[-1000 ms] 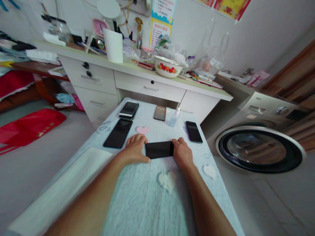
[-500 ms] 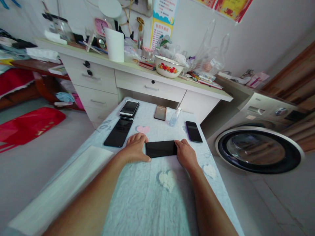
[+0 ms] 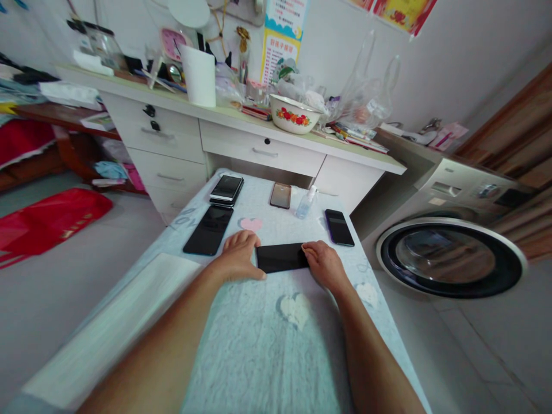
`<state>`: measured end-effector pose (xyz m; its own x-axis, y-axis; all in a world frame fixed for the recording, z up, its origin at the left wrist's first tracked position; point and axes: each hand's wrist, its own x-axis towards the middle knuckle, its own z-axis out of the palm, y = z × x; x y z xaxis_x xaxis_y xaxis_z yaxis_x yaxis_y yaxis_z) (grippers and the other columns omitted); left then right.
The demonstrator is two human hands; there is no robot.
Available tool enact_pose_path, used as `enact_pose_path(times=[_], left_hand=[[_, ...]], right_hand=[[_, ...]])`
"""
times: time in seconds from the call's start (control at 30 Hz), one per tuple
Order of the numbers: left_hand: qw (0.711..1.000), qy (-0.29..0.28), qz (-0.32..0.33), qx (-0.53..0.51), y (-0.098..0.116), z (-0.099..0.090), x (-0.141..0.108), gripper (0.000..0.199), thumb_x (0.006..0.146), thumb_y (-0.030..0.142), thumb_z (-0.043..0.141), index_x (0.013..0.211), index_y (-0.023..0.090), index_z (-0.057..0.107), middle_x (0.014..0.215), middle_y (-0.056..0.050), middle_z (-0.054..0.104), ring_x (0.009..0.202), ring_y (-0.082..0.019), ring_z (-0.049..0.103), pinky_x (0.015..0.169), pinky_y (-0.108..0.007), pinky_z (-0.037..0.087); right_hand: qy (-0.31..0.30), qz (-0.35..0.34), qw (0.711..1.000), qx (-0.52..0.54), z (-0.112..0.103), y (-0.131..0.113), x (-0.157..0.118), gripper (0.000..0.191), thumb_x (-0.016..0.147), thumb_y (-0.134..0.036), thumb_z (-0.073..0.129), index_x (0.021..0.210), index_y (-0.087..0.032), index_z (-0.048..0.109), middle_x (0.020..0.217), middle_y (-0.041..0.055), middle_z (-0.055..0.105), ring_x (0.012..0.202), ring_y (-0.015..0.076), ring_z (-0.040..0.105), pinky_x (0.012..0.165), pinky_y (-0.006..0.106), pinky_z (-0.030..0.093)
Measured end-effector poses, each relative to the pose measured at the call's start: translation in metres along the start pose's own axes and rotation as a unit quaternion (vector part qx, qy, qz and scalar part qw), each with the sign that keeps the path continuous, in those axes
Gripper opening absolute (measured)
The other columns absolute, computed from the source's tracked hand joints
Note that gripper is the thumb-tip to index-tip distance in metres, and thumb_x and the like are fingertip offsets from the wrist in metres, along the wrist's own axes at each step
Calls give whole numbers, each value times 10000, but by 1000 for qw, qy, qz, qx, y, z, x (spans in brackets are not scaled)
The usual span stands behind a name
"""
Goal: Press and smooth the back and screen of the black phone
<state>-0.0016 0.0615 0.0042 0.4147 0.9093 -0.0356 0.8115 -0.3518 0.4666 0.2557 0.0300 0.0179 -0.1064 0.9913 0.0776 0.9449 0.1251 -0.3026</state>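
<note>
A black smartphone [image 3: 281, 258] lies sideways on the cloth-covered table, its dark screen facing up. My left hand [image 3: 240, 257] grips its left end, with the thumb at the near corner and the fingers at the far one. Over the right end, my right hand [image 3: 324, 265] is closed, fingertips bunched on the screen; a small pale edge shows there, too small to name. A larger black phone [image 3: 209, 230] rests to the left, below a stack of phones [image 3: 226, 190]. To the right is a phone with a purple edge [image 3: 339, 227].
Beyond the phone are a brown translucent phone case [image 3: 280, 195] and a clear spray bottle [image 3: 306, 202]. A white sheet [image 3: 116, 328] lies along the table's left side. A cluttered desk [image 3: 241, 119] stands behind; a washing machine [image 3: 448, 230] is at right.
My right hand has slid slightly left over the screen's right end. My left hand keeps its grip on the smartphone. The whole view has shifted a little.
</note>
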Motion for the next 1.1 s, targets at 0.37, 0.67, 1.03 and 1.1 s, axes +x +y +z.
enact_pose_path(times=[0.37,0.67,1.03,1.1], left_hand=[[1000,1,-4,-1,1,0,0,607,486,497,702,987,268,449,1170,-39,456,1190,-295,408,994,-390,315],[1000,4,2,0,-1,2,0,613,488,503,697,993,263,447,1167,-41,455,1188,-294,403,996,-391,312],[1000,8,2,3,-2,3,1,620,475,503,718,976,267,437,1175,-38,457,1191,-287,411,993,-381,320],[1000,8,3,4,-3,4,1,621,478,504,716,979,265,438,1169,-38,460,1184,-287,416,991,-382,320]], right_hand=[[-10,-7,1000,-21,-5,-7,-5,246,920,-247,471,1086,-233,653,1054,32,532,892,118,553,808,220,390],[-3,6,999,-50,-3,-4,-3,253,932,-249,463,1113,-221,637,1023,45,589,950,142,552,811,222,379],[13,-50,999,-11,-2,-15,-8,293,972,-273,401,1054,-257,682,1028,29,545,903,121,544,796,220,388],[13,-51,999,-13,-1,-14,-8,297,976,-288,401,1070,-244,680,984,31,564,926,132,541,811,221,385]])
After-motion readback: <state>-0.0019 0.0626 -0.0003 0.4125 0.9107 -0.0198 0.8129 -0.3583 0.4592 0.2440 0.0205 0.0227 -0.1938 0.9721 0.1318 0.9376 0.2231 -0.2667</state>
